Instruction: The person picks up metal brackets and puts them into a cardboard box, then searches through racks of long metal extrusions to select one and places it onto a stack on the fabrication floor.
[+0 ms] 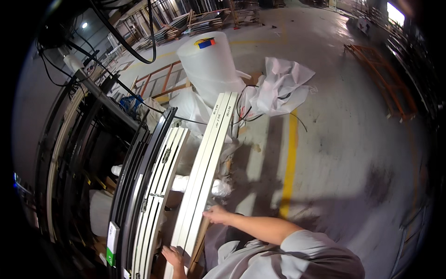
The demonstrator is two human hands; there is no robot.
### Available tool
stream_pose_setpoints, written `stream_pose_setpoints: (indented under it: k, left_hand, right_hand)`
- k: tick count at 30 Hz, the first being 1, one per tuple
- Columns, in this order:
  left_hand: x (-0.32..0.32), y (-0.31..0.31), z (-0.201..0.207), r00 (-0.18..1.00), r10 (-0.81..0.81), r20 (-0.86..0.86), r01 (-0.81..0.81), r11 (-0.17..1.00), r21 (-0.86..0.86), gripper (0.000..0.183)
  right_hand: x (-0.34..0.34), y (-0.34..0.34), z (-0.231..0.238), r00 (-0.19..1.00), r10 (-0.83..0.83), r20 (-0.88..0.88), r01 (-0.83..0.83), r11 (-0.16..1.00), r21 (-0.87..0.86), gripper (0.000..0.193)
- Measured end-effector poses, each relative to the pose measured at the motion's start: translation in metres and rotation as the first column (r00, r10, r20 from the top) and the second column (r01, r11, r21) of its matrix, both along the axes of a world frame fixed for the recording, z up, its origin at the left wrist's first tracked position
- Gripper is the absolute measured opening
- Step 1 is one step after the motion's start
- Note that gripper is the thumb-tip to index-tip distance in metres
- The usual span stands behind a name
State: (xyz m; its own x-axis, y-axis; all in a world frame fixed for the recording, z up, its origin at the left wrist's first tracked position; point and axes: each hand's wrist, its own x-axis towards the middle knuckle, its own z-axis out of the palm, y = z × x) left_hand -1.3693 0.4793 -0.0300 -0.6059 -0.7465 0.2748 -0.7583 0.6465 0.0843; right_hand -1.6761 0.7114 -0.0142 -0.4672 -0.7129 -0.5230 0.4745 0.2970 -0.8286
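A bundle of long white profile bars [197, 200], side by side with dark gaps and handwritten marks near the far end, stretches away in front of me. My left hand [173, 256] is at the near left side of these bars, its fingers closed over the edge. Farther along, my right hand [216, 215] grips their right edge, fingertips partly hidden behind it. More white bars [160, 195], with small metal fittings, stand just to the left. Dark bars [139, 172] lean beside those.
A big roll of white foam wrap [206, 60] stands beyond the bars, a blue-and-red item on top. Crumpled white sheeting [283, 86] lies beside it. A yellow line [290, 158] crosses the floor to the right. An orange metal frame [381, 81] lies far right. Black cables [151, 42] hang upper left.
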Motion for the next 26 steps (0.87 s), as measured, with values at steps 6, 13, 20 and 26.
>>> stream_pose_setpoints:
  k: [6,13,20,26]
  left_hand:
    - [-0.243,0.08,0.035,0.888,-0.315,-0.333,0.383,0.91,0.16,0.046]
    - [-0.511,0.124,0.045,0.916,-0.306,-0.259,0.354,0.921,0.164,0.049]
    - [-0.531,0.118,0.042,0.986,-0.165,0.031,0.143,0.919,0.369,0.052]
    - [-0.552,0.12,0.04,0.991,-0.069,0.117,0.017,0.92,0.393,0.053]
  right_hand:
    - [-0.234,0.091,0.036,0.951,-0.202,-0.233,0.197,0.979,-0.046,0.034]
    - [-0.555,0.119,0.109,0.634,-0.192,-0.749,0.318,0.948,0.026,0.058]
    - [-0.7,0.035,0.009,0.818,0.307,-0.486,-0.2,0.945,0.259,0.059]
    - [-0.716,0.029,-0.014,0.725,0.515,-0.457,-0.372,0.852,0.369,0.065]
